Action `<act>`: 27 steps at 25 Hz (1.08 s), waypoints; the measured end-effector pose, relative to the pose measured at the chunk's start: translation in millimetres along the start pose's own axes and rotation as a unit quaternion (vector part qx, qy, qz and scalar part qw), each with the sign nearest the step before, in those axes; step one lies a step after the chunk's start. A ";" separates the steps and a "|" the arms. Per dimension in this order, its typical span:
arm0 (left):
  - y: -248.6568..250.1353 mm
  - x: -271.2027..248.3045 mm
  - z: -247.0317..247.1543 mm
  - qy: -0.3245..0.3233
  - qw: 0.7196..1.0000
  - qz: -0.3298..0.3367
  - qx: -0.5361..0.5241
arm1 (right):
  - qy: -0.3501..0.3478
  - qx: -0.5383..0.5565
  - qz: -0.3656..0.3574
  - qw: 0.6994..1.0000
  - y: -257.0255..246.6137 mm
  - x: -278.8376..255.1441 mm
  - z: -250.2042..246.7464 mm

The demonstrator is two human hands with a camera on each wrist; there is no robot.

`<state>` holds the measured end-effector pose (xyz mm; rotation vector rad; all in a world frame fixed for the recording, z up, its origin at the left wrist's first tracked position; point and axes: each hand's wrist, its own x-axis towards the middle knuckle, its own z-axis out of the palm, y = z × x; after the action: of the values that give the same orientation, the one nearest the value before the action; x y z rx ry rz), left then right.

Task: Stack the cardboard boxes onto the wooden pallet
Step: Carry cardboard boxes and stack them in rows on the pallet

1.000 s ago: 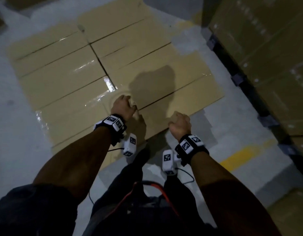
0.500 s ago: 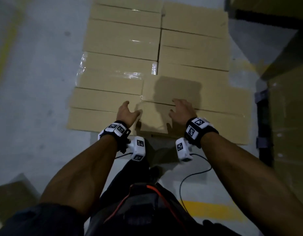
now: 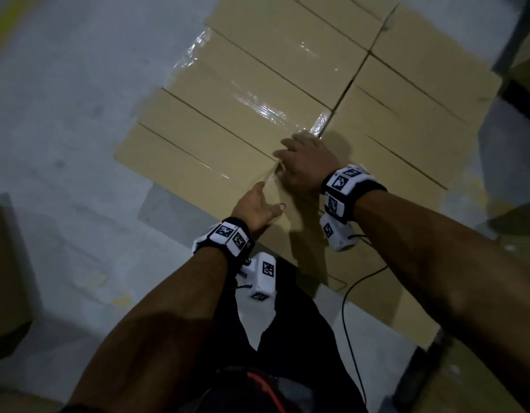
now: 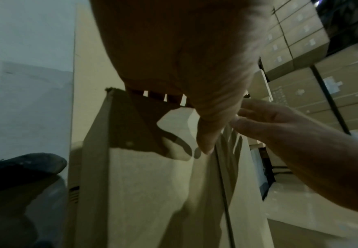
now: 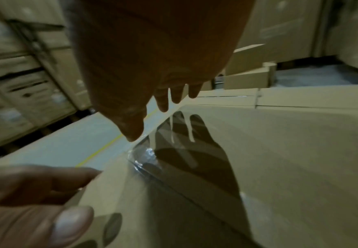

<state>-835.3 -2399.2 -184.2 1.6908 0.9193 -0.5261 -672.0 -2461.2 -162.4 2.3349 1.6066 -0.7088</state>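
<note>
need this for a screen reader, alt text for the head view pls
Seen from above, a person's left hand and right hand reach with open fingers over flat-topped cardboard boxes packed side by side, some under shiny plastic wrap. Both wrists wear bands with black-and-white markers; grey floor surrounds the stack.

Place: a dim warehouse
Floor: bare grey concrete (image 3: 79, 144) with a yellow painted line (image 5: 98, 151) at 9 o'clock
Stock: one flat layer of cardboard boxes (image 3: 287, 93) at 12 o'clock, tall stacked cartons (image 4: 297, 33) at 2 o'clock
</note>
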 end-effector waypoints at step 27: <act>-3.6 -43.9 113.1 0.106 0.991 -0.049 0.063 | -0.020 -0.081 -0.144 0.986 45.3 -57.0 48.2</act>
<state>-852.7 -2519.2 -189.6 1.8489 1.1481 -0.4851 -659.2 -2546.0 -179.1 1.9877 1.9277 -0.6478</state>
